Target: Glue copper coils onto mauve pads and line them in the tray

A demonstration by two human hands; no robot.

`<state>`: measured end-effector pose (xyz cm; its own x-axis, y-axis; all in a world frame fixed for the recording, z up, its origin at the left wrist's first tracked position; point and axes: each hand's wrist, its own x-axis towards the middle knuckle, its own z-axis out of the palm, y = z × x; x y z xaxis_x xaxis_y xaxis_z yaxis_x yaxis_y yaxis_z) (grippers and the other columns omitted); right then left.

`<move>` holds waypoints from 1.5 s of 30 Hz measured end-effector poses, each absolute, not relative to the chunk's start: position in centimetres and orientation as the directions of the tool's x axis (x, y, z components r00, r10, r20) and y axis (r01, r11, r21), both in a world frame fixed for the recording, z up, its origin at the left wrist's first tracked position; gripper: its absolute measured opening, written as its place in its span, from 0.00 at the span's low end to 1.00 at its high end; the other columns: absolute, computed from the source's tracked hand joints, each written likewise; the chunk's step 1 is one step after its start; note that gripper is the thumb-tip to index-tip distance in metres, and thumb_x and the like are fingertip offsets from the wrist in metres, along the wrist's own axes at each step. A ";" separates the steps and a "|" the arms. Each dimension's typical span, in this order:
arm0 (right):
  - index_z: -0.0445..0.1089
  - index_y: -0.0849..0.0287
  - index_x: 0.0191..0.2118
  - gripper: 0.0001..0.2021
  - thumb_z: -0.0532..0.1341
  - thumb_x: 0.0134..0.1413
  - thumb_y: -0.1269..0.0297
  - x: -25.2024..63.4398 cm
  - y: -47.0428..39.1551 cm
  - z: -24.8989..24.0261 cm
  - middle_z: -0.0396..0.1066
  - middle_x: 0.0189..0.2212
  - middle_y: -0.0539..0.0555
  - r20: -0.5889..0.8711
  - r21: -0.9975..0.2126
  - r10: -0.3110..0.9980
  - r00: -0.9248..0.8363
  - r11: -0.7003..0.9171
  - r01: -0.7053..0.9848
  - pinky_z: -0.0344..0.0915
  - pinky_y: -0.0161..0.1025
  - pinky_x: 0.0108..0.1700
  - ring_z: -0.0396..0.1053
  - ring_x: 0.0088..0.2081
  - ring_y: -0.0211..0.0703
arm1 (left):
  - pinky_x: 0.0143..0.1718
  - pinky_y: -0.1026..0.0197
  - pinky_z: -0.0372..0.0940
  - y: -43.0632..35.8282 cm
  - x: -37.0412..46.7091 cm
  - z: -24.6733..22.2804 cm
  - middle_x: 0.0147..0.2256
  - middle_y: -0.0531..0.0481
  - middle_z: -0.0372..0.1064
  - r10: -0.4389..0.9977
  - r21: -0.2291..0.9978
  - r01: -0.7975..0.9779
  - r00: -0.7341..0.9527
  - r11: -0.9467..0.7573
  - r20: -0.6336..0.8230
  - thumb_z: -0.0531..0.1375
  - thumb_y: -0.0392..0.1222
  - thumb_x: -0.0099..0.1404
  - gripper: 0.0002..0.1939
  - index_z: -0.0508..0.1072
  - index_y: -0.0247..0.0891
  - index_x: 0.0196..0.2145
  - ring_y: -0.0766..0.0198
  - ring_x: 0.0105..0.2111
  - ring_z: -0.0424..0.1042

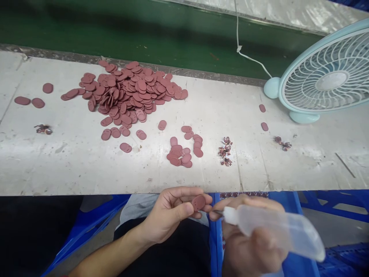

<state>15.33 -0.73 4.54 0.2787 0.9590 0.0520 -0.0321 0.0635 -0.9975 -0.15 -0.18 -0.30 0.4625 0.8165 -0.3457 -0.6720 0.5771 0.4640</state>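
Observation:
Just in front of the table edge, my left hand (170, 215) pinches a reddish-brown oval disc (198, 202) with small holes between thumb and fingers. My right hand (250, 238) is wrapped round a translucent squeeze bottle (271, 227) with a white cap. The bottle lies tilted, its thin nozzle pointing left toward the disc but apart from it. Whether my right fingertips hold anything besides the bottle I cannot tell. On the table beyond, a small group of similar discs (175, 154) lies near several tiny dark-red and white figure-like pieces (225, 151).
A large heap of discs (129, 90) covers the table's back left. A light blue fan (328, 77) stands at the right, its white cable (253, 59) running back over a green strip (173, 46). Blue crates (291, 215) stand below the table edge, one holding rows of small pieces.

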 end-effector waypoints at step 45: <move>0.78 0.49 0.41 0.09 0.67 0.56 0.70 17.1 0.0 4.6 0.78 0.36 0.51 -0.143 -0.988 0.980 -0.138 -0.135 0.070 0.77 0.37 0.35 0.77 0.35 0.43 | 0.42 0.60 0.73 0.1 -1.5 -0.2 0.48 0.41 0.80 0.869 0.624 -0.605 0.331 0.494 -0.367 0.70 0.38 0.59 0.15 0.81 0.41 0.46 0.55 0.43 0.79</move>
